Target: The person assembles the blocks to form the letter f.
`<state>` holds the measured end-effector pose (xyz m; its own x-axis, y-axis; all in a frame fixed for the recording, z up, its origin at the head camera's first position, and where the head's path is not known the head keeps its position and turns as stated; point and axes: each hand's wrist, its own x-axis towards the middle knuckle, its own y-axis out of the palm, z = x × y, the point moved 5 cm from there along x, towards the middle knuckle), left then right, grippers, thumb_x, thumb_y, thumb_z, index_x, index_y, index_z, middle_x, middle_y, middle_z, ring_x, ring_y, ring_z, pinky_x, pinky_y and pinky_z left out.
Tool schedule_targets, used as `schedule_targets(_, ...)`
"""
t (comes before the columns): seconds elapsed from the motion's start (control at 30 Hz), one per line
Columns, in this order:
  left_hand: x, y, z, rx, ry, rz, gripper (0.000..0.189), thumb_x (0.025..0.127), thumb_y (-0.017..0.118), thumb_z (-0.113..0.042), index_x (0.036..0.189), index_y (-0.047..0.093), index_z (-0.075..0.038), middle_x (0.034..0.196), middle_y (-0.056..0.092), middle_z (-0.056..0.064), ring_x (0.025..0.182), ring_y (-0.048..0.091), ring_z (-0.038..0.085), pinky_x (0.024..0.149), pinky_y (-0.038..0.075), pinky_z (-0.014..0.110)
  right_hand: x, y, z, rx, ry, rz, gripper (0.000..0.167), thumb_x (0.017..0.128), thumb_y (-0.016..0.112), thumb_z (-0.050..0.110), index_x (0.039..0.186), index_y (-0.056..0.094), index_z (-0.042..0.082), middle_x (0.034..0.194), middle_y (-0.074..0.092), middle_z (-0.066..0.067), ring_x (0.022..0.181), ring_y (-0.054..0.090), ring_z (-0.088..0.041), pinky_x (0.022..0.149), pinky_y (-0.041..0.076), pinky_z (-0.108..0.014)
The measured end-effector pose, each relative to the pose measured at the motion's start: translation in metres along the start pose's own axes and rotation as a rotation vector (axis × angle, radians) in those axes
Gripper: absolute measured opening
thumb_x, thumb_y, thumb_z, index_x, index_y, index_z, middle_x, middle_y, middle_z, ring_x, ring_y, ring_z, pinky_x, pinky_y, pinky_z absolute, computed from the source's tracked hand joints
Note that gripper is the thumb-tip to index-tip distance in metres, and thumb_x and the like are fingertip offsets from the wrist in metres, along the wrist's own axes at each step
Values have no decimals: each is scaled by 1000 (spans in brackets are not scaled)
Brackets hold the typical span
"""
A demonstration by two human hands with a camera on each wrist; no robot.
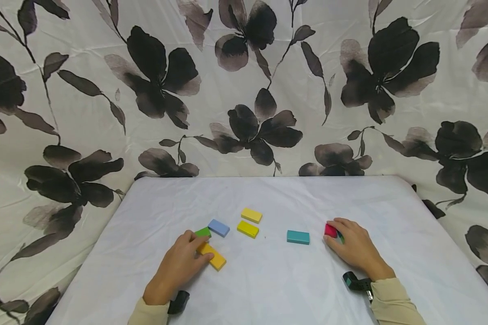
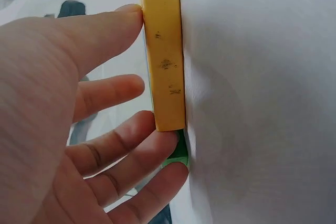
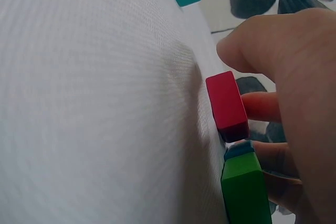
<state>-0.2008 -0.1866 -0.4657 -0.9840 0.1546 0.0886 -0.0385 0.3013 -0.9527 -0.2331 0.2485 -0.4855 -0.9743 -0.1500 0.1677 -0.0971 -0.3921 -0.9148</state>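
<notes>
My left hand [image 1: 179,262] holds an orange-yellow block [image 1: 214,258] by its edges. The left wrist view shows the thumb on one long edge of this block [image 2: 165,61] and fingertips at its near end. Behind those fingertips is a green block [image 1: 203,232], partly covered. My right hand [image 1: 355,246] reaches over a red block [image 1: 330,230]; in the right wrist view the thumb stands apart from the red block [image 3: 227,106], with a finger behind it. Beside it are a green block [image 3: 245,187] and a blue piece [image 3: 239,149], mostly covered by the hand in the head view.
Between the hands lie a blue block [image 1: 218,228], two yellow blocks, one farther [image 1: 251,215] and one nearer [image 1: 248,229], and a teal block [image 1: 298,237]. A white cloth covers the table [image 1: 268,289]. Behind it hangs a floral curtain [image 1: 203,113].
</notes>
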Motion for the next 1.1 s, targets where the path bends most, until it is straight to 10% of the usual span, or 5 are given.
schedule_targets(0.5,-3,2,-4,32,-4,30,76,68,82,-65,125,72,-16,108,58,4,91,50,17,83,51,38,1,-2,-1,-2,-4,8,55,94,67,40,136,61,5,140,52,-22,129,45,-44,104,31,-68)
schedule_targets(1.1,-7,8,-12,164,105,-3,82,66,75,-77,125,70,-19,102,50,3,88,44,18,71,43,35,-2,0,0,13,-8,10,55,94,68,40,136,61,5,139,52,-23,127,45,-44,102,32,-69)
